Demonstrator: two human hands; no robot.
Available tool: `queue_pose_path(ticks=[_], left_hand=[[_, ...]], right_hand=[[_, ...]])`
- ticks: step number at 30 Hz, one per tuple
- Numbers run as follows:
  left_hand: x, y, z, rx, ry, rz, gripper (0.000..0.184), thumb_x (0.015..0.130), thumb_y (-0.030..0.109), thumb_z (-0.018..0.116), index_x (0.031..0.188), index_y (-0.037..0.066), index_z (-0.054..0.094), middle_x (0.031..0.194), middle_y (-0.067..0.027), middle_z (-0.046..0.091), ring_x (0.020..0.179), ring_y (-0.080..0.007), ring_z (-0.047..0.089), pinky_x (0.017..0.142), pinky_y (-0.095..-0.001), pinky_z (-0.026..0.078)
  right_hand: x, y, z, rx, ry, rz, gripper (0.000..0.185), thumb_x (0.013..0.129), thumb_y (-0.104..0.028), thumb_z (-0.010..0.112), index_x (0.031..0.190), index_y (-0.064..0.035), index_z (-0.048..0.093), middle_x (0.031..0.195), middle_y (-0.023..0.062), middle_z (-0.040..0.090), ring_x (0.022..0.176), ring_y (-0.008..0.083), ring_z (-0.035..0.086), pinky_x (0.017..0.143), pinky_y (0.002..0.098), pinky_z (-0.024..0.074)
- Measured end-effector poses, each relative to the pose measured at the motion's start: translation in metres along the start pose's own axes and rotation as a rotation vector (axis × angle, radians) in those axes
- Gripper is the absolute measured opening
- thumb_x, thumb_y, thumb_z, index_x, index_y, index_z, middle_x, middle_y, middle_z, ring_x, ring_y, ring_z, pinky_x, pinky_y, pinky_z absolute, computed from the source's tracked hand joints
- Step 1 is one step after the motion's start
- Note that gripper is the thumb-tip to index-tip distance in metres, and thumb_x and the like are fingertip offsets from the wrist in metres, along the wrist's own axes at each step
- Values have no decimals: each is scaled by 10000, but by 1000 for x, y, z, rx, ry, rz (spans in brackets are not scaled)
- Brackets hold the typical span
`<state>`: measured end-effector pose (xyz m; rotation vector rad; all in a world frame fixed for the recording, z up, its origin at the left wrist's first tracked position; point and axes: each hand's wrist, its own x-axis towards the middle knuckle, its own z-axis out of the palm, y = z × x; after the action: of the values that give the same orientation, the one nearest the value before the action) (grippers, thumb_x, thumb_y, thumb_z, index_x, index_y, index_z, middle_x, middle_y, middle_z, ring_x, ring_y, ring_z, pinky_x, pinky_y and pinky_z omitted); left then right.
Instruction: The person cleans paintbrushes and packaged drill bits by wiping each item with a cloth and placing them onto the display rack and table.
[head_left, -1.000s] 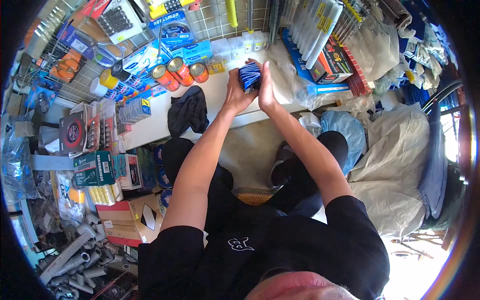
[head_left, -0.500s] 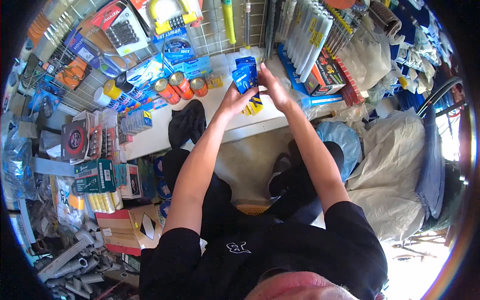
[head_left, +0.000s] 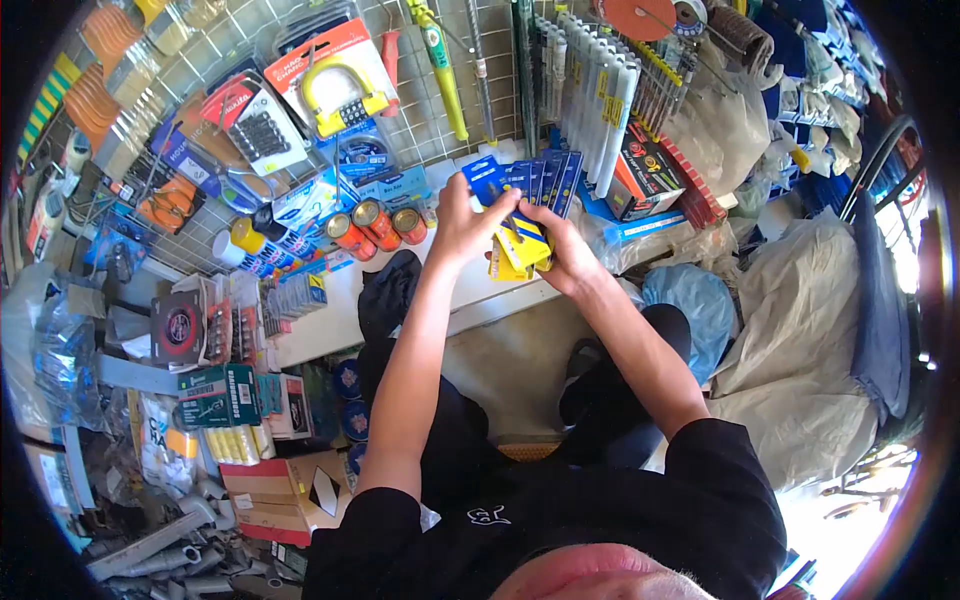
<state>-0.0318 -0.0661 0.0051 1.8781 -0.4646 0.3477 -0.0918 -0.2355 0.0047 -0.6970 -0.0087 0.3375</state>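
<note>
Over the front of a white shelf (head_left: 480, 303), a fanned bunch of flat blue-and-yellow carded packets (head_left: 545, 182) is between my hands. My right hand (head_left: 570, 255) is closed around the lower right side of the bunch, its thumb lying across the fronts. On the left, my left hand (head_left: 462, 228) pinches the packets, thumb reaching over them toward the right thumb. One blue packet (head_left: 484, 176) sticks out beside the left fingers. Yellow packet ends (head_left: 521, 248) hang below the hands. What the packets contain is too small to make out.
Orange-red cans (head_left: 375, 224) and spray cans (head_left: 243, 248) stand left of the hands, near a black cloth (head_left: 389, 292). To the right are white tubes (head_left: 605, 110) and a black-and-orange box (head_left: 643, 178). Tools hang on a wire grid (head_left: 408, 118) behind.
The packets, stacked closely before, are now spread into a fan, with more yellow showing. My right hand has gone from open beside them to gripping them. The camera view has shifted slightly.
</note>
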Motion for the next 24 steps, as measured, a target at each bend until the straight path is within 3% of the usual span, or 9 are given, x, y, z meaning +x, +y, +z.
queue_pose_path(ticks=[1, 6, 9, 10, 13, 16, 20, 22, 24], left_hand=[[-1, 1, -5, -9, 1, -221, 481, 887, 320, 846, 1148, 8, 588, 1000, -83, 729, 919, -165, 694, 837, -304, 540], [-1, 8, -9, -391, 35, -387, 511, 929, 233, 812, 1302, -28, 579, 1036, -101, 753, 917, -119, 699, 790, -288, 550], [0, -10, -11, -365, -83, -307, 598, 977, 190, 755, 1466, -6, 470, 1095, -104, 736, 919, -108, 688, 824, -282, 550], [-5, -21, -10, -296, -35, -282, 724, 1000, 170, 716, 1573, 16, 302, 1103, -113, 728, 961, -111, 679, 840, -283, 543], [-14, 23, -36, -20, -119, -279, 547, 1012, 89, 647, 1452, 32, 327, 1104, -138, 701, 945, -146, 653, 779, -315, 541], [-19, 89, -65, -91, -188, -118, 478, 956, -29, 623, 1365, 53, 387, 1020, -119, 685, 899, -144, 646, 715, -312, 525], [-10, 175, -109, 19, -175, 71, 425, 914, -68, 680, 1314, 13, 564, 1153, -67, 645, 1003, -125, 664, 863, -289, 569], [23, 187, -129, 207, 55, 519, 515, 940, -48, 686, 1425, -13, 518, 1305, -86, 619, 1037, -121, 665, 853, -276, 565], [58, 222, -150, 118, 242, 513, 521, 965, -3, 692, 1454, 11, 513, 1143, -62, 674, 1010, -119, 685, 842, -272, 570]], right_hand=[[1, 1, -5, 7, -5, -5, 314, 997, -231, 682, 1233, -26, 655, 1129, 92, 745, 973, 213, 735, 893, 367, 594], [4, 3, -5, -15, 93, -66, 298, 945, -114, 707, 1215, 3, 659, 1141, 103, 745, 989, 216, 733, 915, 374, 591], [11, 0, -15, -91, 113, -128, 297, 944, -106, 689, 1209, 18, 639, 1138, 132, 741, 1018, 257, 738, 933, 390, 587], [9, -5, -12, -93, 108, -132, 289, 951, -99, 672, 1206, 27, 626, 1128, 150, 739, 1022, 287, 742, 928, 407, 593], [6, -19, -12, -77, 151, -176, 261, 968, -79, 630, 1192, 48, 590, 1107, 199, 731, 1016, 367, 748, 904, 460, 612], [7, -27, -21, -61, 174, -170, 258, 970, -74, 623, 1194, 46, 575, 1097, 202, 729, 987, 372, 752, 884, 482, 621], [7, -26, -25, -72, 122, -164, 321, 965, -105, 636, 1236, 57, 579, 1126, 199, 728, 1045, 375, 739, 946, 483, 595], [5, -22, -21, -85, 119, -157, 312, 964, -102, 637, 1226, 57, 581, 1119, 199, 728, 1035, 372, 741, 933, 487, 602], [2, -19, -13, -57, 135, -133, 250, 960, -63, 629, 1180, 43, 572, 1062, 196, 723, 966, 368, 752, 870, 483, 625]])
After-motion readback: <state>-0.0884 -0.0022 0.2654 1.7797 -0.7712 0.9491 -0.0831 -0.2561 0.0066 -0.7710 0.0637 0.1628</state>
